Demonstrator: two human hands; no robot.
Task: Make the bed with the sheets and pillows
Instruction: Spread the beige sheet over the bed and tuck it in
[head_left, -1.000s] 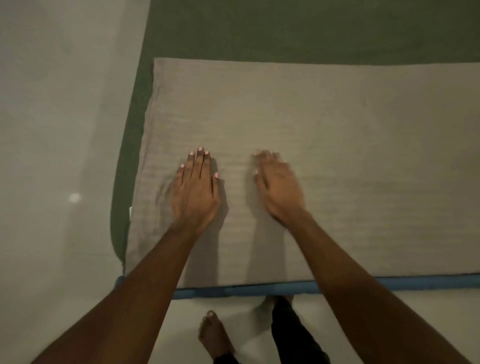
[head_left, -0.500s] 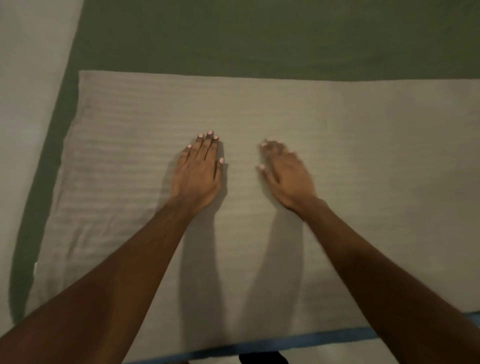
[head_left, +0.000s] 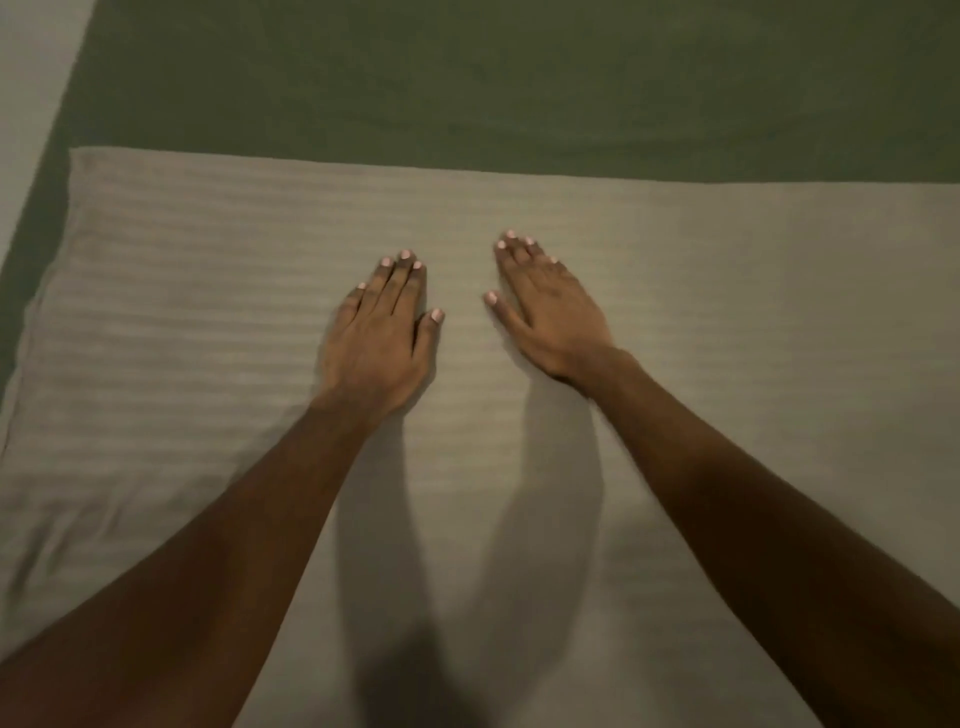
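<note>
A beige striped sheet (head_left: 727, 338) lies folded flat across the near part of the bed, over a dark green sheet (head_left: 519, 88) that covers the far part. My left hand (head_left: 379, 338) rests palm down on the beige sheet near its middle, fingers together and holding nothing. My right hand (head_left: 550, 312) lies palm down a short way to the right, fingers pointing away from me, also holding nothing. Small creases show in the beige sheet at the lower left. No pillow is in view.
A pale floor (head_left: 31, 62) shows at the upper left past the bed's left edge. The beige sheet's far edge runs straight across the bed, and its left edge slants toward me.
Both hands have slid farther up the beige sheet and the view has moved forward over the bed. The blue mattress edge and my feet have dropped out of sight.
</note>
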